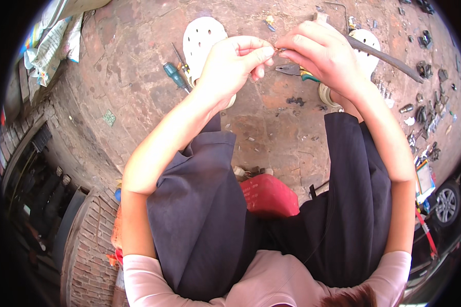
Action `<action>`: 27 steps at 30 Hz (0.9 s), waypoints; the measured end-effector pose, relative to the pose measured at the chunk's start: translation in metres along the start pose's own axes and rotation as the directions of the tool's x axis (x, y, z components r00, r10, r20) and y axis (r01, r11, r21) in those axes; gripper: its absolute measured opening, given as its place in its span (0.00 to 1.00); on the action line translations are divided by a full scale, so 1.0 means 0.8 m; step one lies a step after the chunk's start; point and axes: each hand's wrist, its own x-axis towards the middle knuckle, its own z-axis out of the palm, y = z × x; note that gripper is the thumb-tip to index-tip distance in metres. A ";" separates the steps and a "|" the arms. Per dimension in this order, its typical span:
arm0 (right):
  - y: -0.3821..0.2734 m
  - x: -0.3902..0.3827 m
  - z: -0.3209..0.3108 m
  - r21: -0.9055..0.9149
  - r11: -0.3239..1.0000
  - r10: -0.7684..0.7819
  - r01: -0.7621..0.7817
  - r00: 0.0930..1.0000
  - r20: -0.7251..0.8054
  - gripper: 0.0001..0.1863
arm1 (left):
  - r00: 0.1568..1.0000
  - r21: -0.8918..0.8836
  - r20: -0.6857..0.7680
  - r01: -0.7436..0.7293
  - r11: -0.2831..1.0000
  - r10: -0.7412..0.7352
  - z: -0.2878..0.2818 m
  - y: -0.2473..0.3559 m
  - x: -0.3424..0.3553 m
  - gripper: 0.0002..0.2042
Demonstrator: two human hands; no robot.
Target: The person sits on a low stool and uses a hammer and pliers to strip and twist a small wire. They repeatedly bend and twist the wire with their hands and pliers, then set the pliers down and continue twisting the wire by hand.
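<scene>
My left hand (234, 62) and my right hand (323, 53) meet at the fingertips above the ground between my feet. Both are closed in a pinch around a tiny brownish piece (278, 50), too small and too covered to name. Below the right hand lie pliers (290, 69) with green and yellow handles, partly hidden by that hand. A hammer with a dark handle (386, 59) lies behind the right hand, which covers part of it. To the left of my left hand is a teal-handled screwdriver (174, 75), beside a white clog (202, 38) on my foot.
Several dark metal parts (424, 69) and small fittings (406, 108) are scattered over the brick floor (133, 77) at the right. A red box-like object (269, 195) stands between my legs. Crumpled sacks (51, 51) lie far left; a car wheel (447, 203) shows at the right.
</scene>
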 end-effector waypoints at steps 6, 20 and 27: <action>-0.007 0.003 0.003 0.051 0.989 0.141 -0.141 0.990 0.008 0.08 | 0.995 0.063 -0.027 -0.096 0.993 0.098 0.005 -0.001 0.002 0.07; -0.014 0.007 -0.001 0.020 0.990 0.139 -0.138 0.988 -0.064 0.07 | 0.958 0.287 -0.037 -0.261 0.922 0.283 0.009 0.002 -0.003 0.07; -0.023 -0.001 0.005 0.295 0.869 0.394 -0.398 0.916 0.076 0.05 | 0.782 0.782 0.127 -0.457 0.423 0.610 0.007 0.001 -0.005 0.05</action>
